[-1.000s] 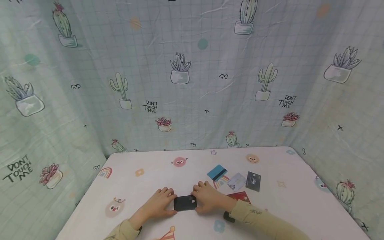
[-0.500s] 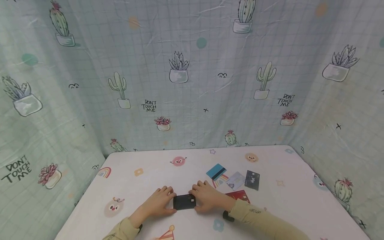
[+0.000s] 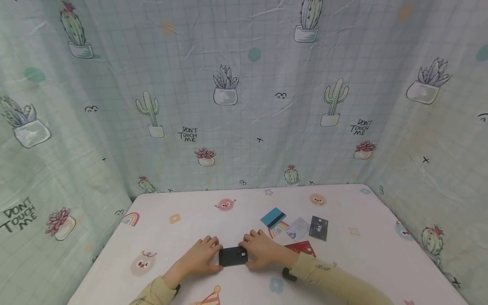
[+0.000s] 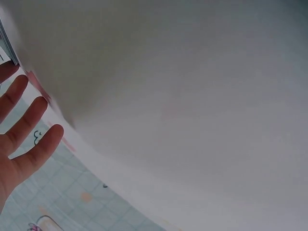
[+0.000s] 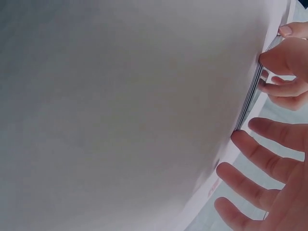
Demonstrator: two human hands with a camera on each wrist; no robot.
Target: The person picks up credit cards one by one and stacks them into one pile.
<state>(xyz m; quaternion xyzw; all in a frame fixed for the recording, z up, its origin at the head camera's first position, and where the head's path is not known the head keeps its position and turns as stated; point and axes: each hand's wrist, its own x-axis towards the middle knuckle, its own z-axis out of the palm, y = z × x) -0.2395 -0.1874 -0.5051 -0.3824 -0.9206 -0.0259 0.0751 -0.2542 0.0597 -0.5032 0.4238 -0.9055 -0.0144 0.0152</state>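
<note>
A small stack of cards with a black card on top lies on the table between the two hands. My left hand holds its left end, thumb at the near corner and fingertips at the far one. At the right end my right hand grips the stack between thumb and forefinger. Seen edge-on in the right wrist view, the stack shows several thin layers, and the other fingers of the right hand are spread. In the left wrist view the left hand touches the stack's corner with a fingertip.
Right of the hands lie a blue card with a dark stripe, a pale silver card, a dark Vip card and a red card partly behind the right forearm. A cactus-print curtain surrounds the table.
The head view has shifted slightly, so everything appears a little further left. Both hands keep the same hold on the card stack.
</note>
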